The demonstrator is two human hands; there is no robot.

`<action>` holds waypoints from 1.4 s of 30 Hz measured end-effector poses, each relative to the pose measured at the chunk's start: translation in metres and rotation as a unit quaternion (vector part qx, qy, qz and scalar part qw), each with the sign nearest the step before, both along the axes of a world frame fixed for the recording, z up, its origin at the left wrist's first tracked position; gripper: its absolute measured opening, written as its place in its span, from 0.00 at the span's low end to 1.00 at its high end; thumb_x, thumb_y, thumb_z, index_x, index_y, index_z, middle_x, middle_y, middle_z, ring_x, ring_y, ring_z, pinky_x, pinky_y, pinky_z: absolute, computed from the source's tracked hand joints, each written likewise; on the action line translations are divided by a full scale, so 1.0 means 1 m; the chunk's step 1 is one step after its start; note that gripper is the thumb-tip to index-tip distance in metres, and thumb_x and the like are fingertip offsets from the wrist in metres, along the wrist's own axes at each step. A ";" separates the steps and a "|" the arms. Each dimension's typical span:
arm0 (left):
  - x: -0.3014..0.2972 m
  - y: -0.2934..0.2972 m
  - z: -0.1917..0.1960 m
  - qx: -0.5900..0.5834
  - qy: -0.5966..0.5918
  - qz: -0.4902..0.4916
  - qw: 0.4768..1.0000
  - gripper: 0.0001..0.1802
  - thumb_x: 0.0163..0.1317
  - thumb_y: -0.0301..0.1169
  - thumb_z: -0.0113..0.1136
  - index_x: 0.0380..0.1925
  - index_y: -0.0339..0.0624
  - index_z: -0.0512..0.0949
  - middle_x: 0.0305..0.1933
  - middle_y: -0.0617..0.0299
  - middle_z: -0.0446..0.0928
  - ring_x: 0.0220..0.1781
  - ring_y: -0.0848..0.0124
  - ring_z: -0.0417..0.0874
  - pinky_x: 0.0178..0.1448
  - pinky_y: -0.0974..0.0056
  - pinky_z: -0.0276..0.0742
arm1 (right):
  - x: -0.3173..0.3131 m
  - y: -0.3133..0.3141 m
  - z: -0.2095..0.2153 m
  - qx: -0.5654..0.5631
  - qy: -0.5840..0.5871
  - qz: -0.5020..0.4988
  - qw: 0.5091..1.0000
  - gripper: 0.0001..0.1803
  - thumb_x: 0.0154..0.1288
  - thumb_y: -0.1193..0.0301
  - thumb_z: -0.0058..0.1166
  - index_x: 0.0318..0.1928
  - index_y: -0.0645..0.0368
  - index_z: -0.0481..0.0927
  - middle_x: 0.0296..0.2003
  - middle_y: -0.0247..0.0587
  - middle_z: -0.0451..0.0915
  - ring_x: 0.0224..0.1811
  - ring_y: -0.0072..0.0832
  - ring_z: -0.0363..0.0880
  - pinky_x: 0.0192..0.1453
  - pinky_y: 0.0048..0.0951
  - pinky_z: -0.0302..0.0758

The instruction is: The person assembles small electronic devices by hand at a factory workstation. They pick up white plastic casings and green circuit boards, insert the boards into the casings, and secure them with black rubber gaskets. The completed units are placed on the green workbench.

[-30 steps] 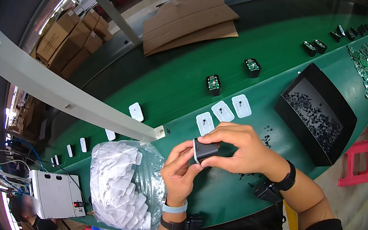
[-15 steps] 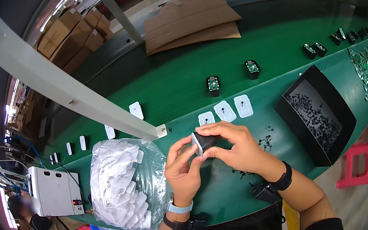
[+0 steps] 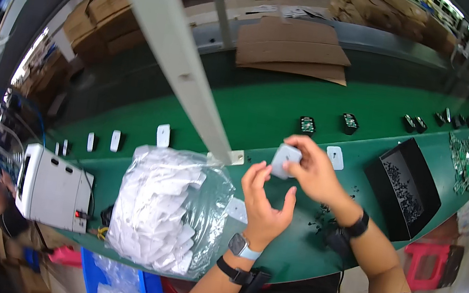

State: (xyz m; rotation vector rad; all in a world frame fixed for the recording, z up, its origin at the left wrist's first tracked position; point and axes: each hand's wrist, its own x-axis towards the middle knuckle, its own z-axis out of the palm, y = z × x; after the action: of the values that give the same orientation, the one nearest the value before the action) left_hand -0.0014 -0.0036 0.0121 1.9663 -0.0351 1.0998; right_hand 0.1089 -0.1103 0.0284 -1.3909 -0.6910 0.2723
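My right hand (image 3: 320,173) pinches a pale, rounded rectangular lid (image 3: 285,158) between thumb and fingers; a small dark mark shows on its face. Left of and below it, my left hand (image 3: 266,208) is open, palm turned up and fingers apart, with nothing in it. A flat white lid (image 3: 236,209) lies on the green bench beside the left hand, next to the bag. Beyond my right hand rests another white lid (image 3: 335,157) with a dark piece on it. The bench directly behind my right hand is hidden.
A clear bag of white lids (image 3: 156,213) lies left. A black box of small black parts (image 3: 405,188) stands right, with loose ones (image 3: 320,215) nearby. Black housings with circuit boards (image 3: 350,124) and white-lidded units (image 3: 115,140) sit on the green belt. A grey post (image 3: 185,68) crosses in front.
My hands have parted. The black housing with a white cover that both held is no longer visible; my right hand now grips a pale lid. The view has swung, shifting the scene.
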 end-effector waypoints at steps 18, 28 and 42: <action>-0.003 0.008 0.004 0.012 0.005 0.055 0.998 0.13 0.52 0.18 0.59 0.40 0.38 0.78 0.43 0.51 0.76 0.45 0.51 0.76 0.52 0.52 0.72 | 0.104 0.072 0.019 -0.208 -0.299 -0.108 0.925 0.32 0.63 0.66 0.68 0.65 0.62 0.74 0.55 0.44 0.77 0.48 0.29 0.78 0.45 0.30 0.78; 0.006 0.000 -0.004 0.008 0.133 0.092 0.987 0.08 0.53 0.21 0.61 0.35 0.38 0.78 0.30 0.56 0.75 0.31 0.57 0.77 0.37 0.53 0.73 | 0.032 -0.086 0.009 -0.282 -0.223 0.001 0.933 0.04 0.59 0.74 0.62 0.31 0.62 0.86 0.20 0.35 0.80 0.21 0.19 0.73 0.28 0.25 0.71; -0.060 0.028 0.021 0.250 0.464 0.246 0.814 0.29 0.63 0.55 0.62 0.33 0.35 0.77 0.26 0.41 0.83 0.30 0.41 0.86 0.36 0.43 0.80 | 0.017 -0.105 0.003 -0.448 -0.227 0.127 0.856 0.05 0.43 0.73 0.61 0.25 0.60 0.84 0.23 0.46 0.83 0.26 0.46 0.82 0.32 0.41 0.76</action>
State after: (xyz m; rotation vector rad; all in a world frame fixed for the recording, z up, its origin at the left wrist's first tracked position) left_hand -0.0617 0.0240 0.0330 2.9108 0.8256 0.2896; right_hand 0.1256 -0.2148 0.0316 -2.3009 -1.2341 0.5241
